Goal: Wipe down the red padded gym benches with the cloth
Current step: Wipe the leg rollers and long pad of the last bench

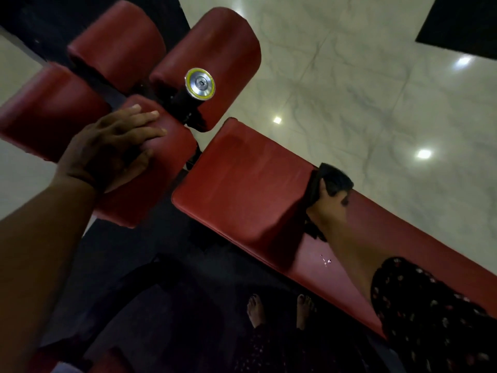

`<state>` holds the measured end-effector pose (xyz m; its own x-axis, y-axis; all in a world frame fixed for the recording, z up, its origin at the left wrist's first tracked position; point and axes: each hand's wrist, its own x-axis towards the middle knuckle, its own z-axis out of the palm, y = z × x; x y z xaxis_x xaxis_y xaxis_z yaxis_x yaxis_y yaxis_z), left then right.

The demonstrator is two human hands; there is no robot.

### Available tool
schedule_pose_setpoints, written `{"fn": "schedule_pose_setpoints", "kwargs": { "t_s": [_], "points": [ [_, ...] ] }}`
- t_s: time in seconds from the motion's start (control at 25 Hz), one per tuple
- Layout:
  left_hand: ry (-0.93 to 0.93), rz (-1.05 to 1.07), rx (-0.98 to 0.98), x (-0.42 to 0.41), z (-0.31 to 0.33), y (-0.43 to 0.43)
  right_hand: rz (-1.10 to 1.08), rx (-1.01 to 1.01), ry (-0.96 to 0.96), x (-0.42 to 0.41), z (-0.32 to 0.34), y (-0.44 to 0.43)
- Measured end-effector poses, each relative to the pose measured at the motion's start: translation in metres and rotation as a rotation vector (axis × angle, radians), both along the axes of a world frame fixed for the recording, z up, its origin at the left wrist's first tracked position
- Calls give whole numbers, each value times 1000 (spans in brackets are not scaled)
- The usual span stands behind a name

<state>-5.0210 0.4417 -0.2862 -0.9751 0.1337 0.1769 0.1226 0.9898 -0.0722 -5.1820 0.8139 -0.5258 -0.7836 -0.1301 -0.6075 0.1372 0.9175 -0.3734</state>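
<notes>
Your right grip [326,210] clutches the cloth [336,180] on the bench [242,189], your left grip [110,148] lies spread flat on a roller pad [153,189].

Glossy pale marble-veined tiles [349,76] spread from 12 to 4 o'clock, crossed by thin grout lines. Three bright light glints [423,154] shine at 2 to 3 o'clock. A black mat [462,22] lies at 1 o'clock, and dark flooring [121,265] at 7.

Right hand [326,210] grips cloth [336,179] on bench [242,189] (left hand [107,149] on pad [129,203]).
</notes>
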Motion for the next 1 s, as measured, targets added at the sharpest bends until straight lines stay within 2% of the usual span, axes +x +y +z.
{"fn": "schedule_pose_setpoints", "kwargs": {
  "t_s": [0.12, 0.24, 0.36, 0.44, 0.56, 0.72, 0.84, 0.92, 1.0],
  "points": [
    [-26, 13, 12, -1, 1, -3, 107, 26, -14, 77, -5, 1],
    [-48, 47, 23, -2, 2, 1, 346, 125, 6, 139, -2, 7],
    [-36, 88, 50, -4, 4, 4, 569, 227, 5, 174, -1, 24],
    [-26, 34, 28, -1, 2, 3, 646, 259, 15, 173, -2, 33],
    [-3, 11, 14, -3, 3, 3, 636, 269, 5, 168, -1, 33],
    [211, 53, 99, 22, -16, 8, 580, 374, 88, 183, -10, 15],
    [308, 51, 174, 48, -56, 74, 515, 377, 61, 182, -11, 8],
    [212, -5, 240, 56, -100, 132, 482, 354, 91, 182, -14, 11],
    [0, -114, 269, 50, -150, 173, 427, 314, 170, 187, -22, 16]
  ]
}}
